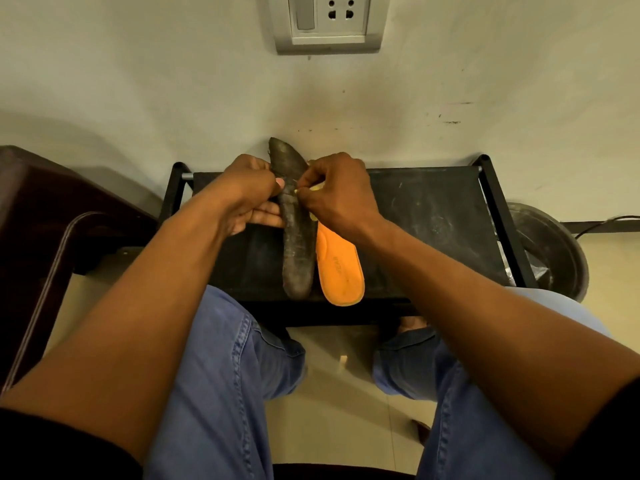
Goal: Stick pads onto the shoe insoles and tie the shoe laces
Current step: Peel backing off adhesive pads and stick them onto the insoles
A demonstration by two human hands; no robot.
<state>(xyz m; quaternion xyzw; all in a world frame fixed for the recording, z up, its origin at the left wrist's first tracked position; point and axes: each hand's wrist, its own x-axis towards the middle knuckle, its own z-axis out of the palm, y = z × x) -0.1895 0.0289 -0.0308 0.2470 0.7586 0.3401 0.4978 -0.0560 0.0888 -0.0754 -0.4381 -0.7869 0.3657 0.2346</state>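
The middle of the bench (433,216) is taken up by a dark insole (296,244) and an orange insole (341,268) lying side by side, with both hands closed in over their far ends. Bare bench surface is left on the right of the orange insole and, more narrowly, on the left of the dark one. Access is bounded by the wall (485,81) behind, a chair (52,209) on the left and a bin (554,247) on the right.

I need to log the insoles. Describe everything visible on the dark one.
The dark insole is long, narrow, grey-black and scuffed, looking like worn foam. It lies lengthwise on the black stool, toe toward the wall, beside the orange insole. The left hand holds its edge; the right hand pinches something small and yellowish at it.
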